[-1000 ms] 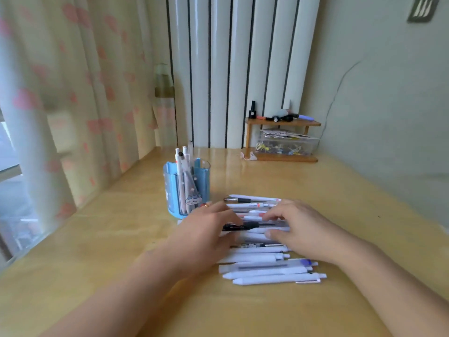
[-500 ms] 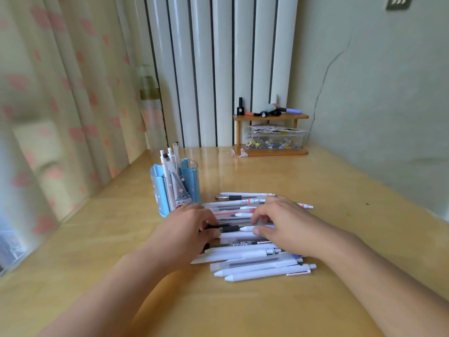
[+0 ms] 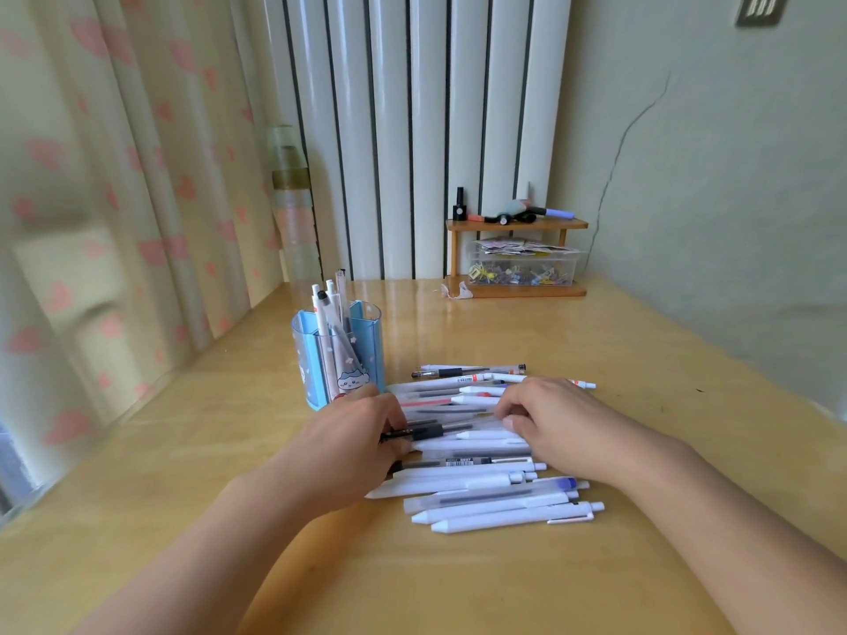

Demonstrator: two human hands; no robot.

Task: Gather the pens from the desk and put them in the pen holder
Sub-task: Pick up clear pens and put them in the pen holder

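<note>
White and frosted plastic pens (image 3: pixel 481 474) lie side by side in a loose row across the middle of the wooden surface (image 3: pixel 664 405), just right of the blue translucent pen holder (image 3: pixel 337 359), which stands upright with a few pens already leaning in it. Both hands rest on the pile from opposite ends: the left hand (image 3: pixel 353 446) has its fingers curled around the end of a black-gripped pen (image 3: pixel 426 433), while the right hand (image 3: pixel 554 423) bends its fingers onto the white barrels, though whether it pinches one or only presses down I cannot tell. Smooth round barrels on a glossy top look likely to roll, so scooping too many at once could send the nearest ones toward the front edge, or let some slip out of a loose bundle. A hasty sweep leftward might also knock the light holder, which stands just beside the left knuckles. Most pens are white with pale clips; a few show red, black or blue ends.
</note>
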